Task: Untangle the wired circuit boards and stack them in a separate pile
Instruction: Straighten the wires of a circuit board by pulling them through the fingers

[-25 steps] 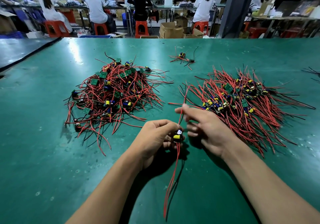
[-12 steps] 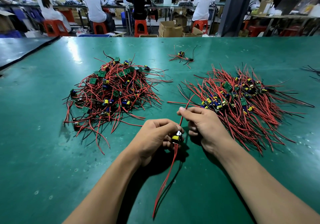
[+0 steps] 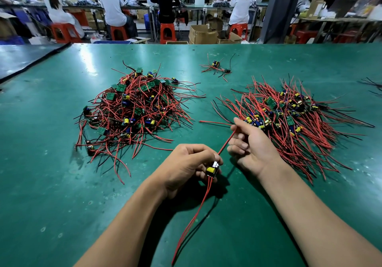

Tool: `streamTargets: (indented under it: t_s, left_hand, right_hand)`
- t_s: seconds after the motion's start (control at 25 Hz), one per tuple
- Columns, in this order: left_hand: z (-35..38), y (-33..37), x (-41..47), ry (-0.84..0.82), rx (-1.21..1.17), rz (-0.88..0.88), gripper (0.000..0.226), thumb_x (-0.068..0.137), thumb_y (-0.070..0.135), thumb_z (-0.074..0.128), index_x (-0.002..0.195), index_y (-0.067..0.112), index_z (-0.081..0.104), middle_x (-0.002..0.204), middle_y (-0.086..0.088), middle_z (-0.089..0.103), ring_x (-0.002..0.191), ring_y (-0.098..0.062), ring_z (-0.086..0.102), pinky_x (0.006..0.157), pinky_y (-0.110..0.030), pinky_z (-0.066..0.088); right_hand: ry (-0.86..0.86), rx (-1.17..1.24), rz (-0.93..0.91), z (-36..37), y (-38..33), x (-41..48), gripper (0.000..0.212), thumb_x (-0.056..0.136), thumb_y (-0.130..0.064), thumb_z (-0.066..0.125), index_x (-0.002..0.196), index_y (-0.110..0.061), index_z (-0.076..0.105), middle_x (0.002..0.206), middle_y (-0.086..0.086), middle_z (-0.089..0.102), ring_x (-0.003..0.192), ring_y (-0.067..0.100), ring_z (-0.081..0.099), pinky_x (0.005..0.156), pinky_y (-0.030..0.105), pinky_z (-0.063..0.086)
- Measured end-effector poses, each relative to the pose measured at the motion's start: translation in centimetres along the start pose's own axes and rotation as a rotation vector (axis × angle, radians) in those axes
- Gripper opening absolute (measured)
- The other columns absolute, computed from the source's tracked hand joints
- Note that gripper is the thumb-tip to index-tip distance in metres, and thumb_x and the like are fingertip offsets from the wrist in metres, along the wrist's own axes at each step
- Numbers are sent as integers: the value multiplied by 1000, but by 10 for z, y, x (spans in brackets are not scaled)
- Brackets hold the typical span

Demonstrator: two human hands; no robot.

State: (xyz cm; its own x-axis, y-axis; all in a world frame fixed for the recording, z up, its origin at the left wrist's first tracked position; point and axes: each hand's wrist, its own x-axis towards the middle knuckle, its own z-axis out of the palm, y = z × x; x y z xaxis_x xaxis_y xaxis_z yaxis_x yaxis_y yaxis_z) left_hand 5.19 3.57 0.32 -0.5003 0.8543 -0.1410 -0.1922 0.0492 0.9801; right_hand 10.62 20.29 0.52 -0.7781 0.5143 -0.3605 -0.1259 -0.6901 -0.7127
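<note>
Holding one freed circuit board (image 3: 213, 170) in our left hand (image 3: 186, 167), fingers curled round its small body, we pinch its upper red lead (image 3: 226, 141) in our right hand (image 3: 255, 145), thumb against curled fingers. The board's long axis runs along its wires. The lower leads (image 3: 203, 197) trail toward us over the green mat (image 3: 51, 184), and the upper lead slants away to the right. That slant points at the combed pile (image 3: 289, 134), just beyond our right hand, which we judge the nearer hand for the drop. The tangled heap (image 3: 134, 109) sits well apart on the left. The wires look thin, springy and plastic-sheathed. The board looks stiff and carries a glossy yellow cylinder.
</note>
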Motion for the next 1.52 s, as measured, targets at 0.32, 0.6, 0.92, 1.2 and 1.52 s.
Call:
streamTargets:
  t_s: [0.32, 0.6, 0.92, 1.2, 1.52]
  left_hand:
    - [-1, 1, -2, -20, 11, -9, 12, 73, 18, 66, 64, 17, 74, 77, -8, 67, 53, -10, 57, 63, -30, 46]
    - [-3, 0, -1, -31, -10, -14, 12, 73, 16, 66, 63, 16, 72, 79, -10, 66, 63, -18, 51, 61, -28, 50]
    - [-4, 0, -1, -39, -13, -31, 8, 63, 24, 72, 63, 16, 72, 77, -6, 68, 57, -14, 48, 61, -30, 46]
    - [-4, -1, 0, -27, -45, -42, 11, 72, 15, 66, 62, 15, 72, 73, -7, 67, 58, -17, 51, 64, -33, 45]
    - [2, 2, 8, 143, -283, -68, 38, 99, 28, 50, 103, -7, 64, 80, -21, 70, 62, -27, 70, 60, -31, 61]
  right_hand:
    - [-8, 54, -115, -3, 4, 6, 21, 96, -8, 59, 75, -6, 57, 51, -4, 48, 35, 2, 31, 36, 13, 27]
    - [113, -356, -528, -10, 17, 18, 22, 88, -3, 72, 72, -12, 59, 63, 2, 50, 40, 6, 33, 41, 20, 30]
    - [233, -703, -697, -15, 16, 17, 35, 89, -30, 74, 61, -19, 56, 50, -10, 42, 53, 19, 35, 61, 42, 38]
    - [270, -802, -769, -18, 14, 16, 41, 89, -37, 71, 57, -20, 53, 45, -14, 41, 51, 12, 34, 58, 31, 36]
    - [183, -676, -602, -17, 9, 13, 84, 75, -74, 57, 93, 8, 55, 63, 4, 36, 45, 15, 30, 47, 31, 27]
